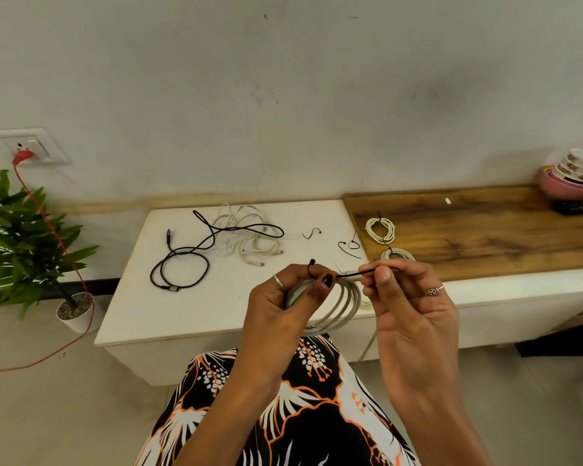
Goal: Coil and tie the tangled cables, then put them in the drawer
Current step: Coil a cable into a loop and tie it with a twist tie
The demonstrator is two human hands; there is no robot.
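1. Step in hand: tying the third coil. Left hand (283,297) grips the grey coil (337,307), held above the white table (182,314) edge.
2. Right hand (408,297) pinches the tail of the black tie (354,273) looped over the coil.
3. Two tied coils (381,230) lie on the wooden top (485,237).
4. Next, likely: pull the tie snug. The tangled cables (236,240) remain; no drawer in view.

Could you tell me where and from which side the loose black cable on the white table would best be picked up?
I would take the black cable at its round loop, the near-left part, coming straight down from above with the hand. That loop lies flat on the white table, apart from the white cable tangle; its far end crosses that tangle, so pulling there would likely drag both.
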